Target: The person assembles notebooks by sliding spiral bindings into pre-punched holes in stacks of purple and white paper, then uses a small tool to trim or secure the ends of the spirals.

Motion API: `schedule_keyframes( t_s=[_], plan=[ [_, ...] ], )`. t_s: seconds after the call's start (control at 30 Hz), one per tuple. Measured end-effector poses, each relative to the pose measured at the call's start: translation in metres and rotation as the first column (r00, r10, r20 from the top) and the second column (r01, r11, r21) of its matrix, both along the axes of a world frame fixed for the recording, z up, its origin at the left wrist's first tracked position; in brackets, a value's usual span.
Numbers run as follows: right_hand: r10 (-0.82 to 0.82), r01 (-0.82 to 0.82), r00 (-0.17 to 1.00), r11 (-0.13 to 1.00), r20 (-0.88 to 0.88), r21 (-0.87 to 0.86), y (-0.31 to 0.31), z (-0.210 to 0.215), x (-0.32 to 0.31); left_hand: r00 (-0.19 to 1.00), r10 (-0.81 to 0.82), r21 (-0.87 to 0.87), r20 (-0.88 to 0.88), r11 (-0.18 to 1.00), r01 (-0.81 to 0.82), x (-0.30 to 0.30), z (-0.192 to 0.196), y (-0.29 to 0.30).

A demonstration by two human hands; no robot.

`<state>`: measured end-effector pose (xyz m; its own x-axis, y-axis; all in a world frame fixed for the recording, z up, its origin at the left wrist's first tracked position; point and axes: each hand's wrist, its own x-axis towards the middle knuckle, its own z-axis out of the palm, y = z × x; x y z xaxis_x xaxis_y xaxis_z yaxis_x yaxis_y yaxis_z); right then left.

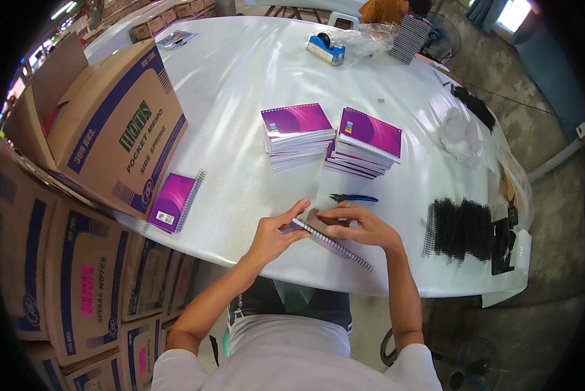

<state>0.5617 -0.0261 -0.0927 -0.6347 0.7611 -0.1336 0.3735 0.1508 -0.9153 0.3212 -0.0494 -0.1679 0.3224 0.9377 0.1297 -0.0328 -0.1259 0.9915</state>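
Brown shows on the spiral notebook [316, 222] held in the grip of the left hand [274, 234], tilted over the near side of the bench [227, 150], its wire coil [342, 249] along the near edge. The right hand [365, 225] touches it with its fingers; whether that grip pinches, I cannot tell. Just beyond lie blue-handled cutters [356, 198], then two stacks of purple notebooks [372, 133], small print on their covers. Rightward sit black coils [460, 229]; leftward, a purple notebook [173, 197] with a white label [165, 217] lies beside a carton [103, 153] lettered in green and blue.
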Motion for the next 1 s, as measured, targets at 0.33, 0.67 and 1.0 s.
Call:
schedule_keyframes(
  t_s=[0.33, 0.67, 1.0],
  plan=[
    [-0.072, 0.045, 0.971, 0.992, -0.226, -0.122, -0.002, -0.003, -0.003, 0.999, 0.039, -0.080, -0.008, 0.996, -0.039, 0.003, 0.003, 0.002],
    [-0.579, 0.133, 0.667, 0.711, 0.469, 0.690, -0.026, -0.002, 0.077, 0.939, -0.338, -0.086, -0.058, 0.939, 0.333, -0.010, 0.009, 0.021],
    [-0.684, 0.025, 0.658, 0.437, 0.314, 0.899, -0.014, -0.091, -0.001, 0.921, 0.184, 0.328, -0.343, 0.942, -0.066, -0.028, 0.026, -0.011]
  ],
)
